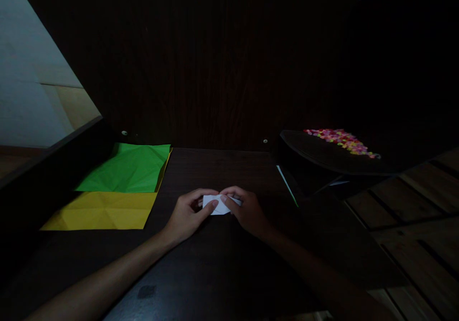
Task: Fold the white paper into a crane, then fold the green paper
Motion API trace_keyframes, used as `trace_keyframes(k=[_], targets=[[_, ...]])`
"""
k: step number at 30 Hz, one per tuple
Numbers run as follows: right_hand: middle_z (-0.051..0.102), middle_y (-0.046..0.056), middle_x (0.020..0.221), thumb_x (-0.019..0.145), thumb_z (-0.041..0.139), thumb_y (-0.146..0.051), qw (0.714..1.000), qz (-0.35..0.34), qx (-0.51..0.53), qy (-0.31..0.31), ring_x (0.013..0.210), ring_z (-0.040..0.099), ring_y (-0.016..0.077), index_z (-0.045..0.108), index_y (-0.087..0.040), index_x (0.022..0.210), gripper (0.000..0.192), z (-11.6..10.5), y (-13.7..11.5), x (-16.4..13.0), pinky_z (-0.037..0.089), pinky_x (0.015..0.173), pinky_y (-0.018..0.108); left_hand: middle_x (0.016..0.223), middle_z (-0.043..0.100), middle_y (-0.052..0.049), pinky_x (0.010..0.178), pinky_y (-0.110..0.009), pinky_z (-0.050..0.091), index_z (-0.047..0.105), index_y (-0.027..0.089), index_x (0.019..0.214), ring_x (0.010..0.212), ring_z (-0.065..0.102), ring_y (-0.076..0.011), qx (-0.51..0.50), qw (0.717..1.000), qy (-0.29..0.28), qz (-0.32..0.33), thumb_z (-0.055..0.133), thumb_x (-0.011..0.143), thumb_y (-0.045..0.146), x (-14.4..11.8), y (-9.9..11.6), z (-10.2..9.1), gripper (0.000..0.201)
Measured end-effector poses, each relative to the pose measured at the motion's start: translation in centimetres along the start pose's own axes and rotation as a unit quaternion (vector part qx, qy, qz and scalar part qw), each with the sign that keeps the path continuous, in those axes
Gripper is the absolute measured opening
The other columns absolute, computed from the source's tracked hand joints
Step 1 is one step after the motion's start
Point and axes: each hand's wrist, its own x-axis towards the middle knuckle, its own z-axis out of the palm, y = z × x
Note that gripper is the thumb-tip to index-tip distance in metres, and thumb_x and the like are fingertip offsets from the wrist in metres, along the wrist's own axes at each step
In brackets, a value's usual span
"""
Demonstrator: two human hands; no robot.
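Observation:
A small piece of folded white paper is held between both hands over the middle of the dark table. My left hand grips its left end, thumb on top and fingers behind. My right hand pinches the right end in the same way, its thumb lying across the face of the paper. Crease lines show on the white surface between the two thumbs. The fingertips behind the paper are partly hidden.
Creased green paper and yellow paper lie overlapping on the left. A dark raised panel rises behind the dark table. Small pink, red and yellow pieces rest on a dark surface at right, near a thin pale strip.

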Motion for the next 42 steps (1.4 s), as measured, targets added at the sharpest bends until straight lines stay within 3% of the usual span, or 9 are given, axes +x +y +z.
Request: trace_keyframes(k=[9,24,32,37,42], targets=[[0.071,0.002,0.081,0.089,0.057,-0.025,0.997,-0.054,-0.036,0.032,0.074,0.064,0.0151,0.068,-0.019,0.089,0.012,0.1,-0.3,-0.2,0.047,0.068,0.025,0.088,0.075,-0.004,0.062,-0.024,0.055,0.068,0.016,0.101,0.073,0.069,-0.0164,-0.037,0.999,0.003,-0.025,0.069,0.080,0.028,-0.1,0.4,0.2,0.024],[0.072,0.002,0.081,0.090,0.058,-0.023,0.993,-0.097,-0.053,0.046,0.074,0.066,0.0158,0.068,-0.020,0.088,0.011,0.0,-0.3,-0.3,0.049,0.068,0.025,0.080,0.077,-0.004,0.061,-0.022,0.054,0.074,0.015,0.091,0.069,0.070,-0.0157,-0.090,0.995,0.015,-0.049,0.073,0.076,0.025,0.0,0.6,0.1,0.018],[0.071,0.003,0.080,0.091,0.057,-0.021,0.984,-0.153,-0.079,0.046,0.074,0.066,0.0162,0.068,-0.020,0.089,0.011,-0.1,-0.5,-0.3,0.050,0.069,0.026,0.079,0.078,-0.004,0.061,-0.025,0.053,0.078,0.017,0.090,0.067,0.070,-0.0171,-0.078,0.994,0.017,-0.068,0.074,0.074,0.027,0.2,0.6,-0.1,0.019],[0.069,0.003,0.077,0.091,0.057,-0.021,0.980,-0.173,-0.095,0.028,0.069,0.065,0.0155,0.070,-0.019,0.089,0.012,-0.3,-0.4,-0.2,0.051,0.065,0.026,0.083,0.079,-0.006,0.065,-0.027,0.053,0.079,0.017,0.090,0.072,0.070,-0.0199,-0.053,0.992,-0.040,-0.110,0.072,0.076,0.031,0.6,0.6,-0.9,0.022],[0.070,0.004,0.076,0.092,0.057,-0.022,0.971,-0.211,-0.107,-0.017,0.067,0.065,0.0152,0.072,-0.019,0.089,0.016,-0.9,0.4,0.2,0.051,0.065,0.026,0.090,0.079,-0.007,0.070,-0.027,0.053,0.079,0.016,0.094,0.077,0.071,-0.0202,-0.045,0.977,-0.157,-0.135,0.070,0.079,0.033,0.9,0.4,-1.5,0.025]])
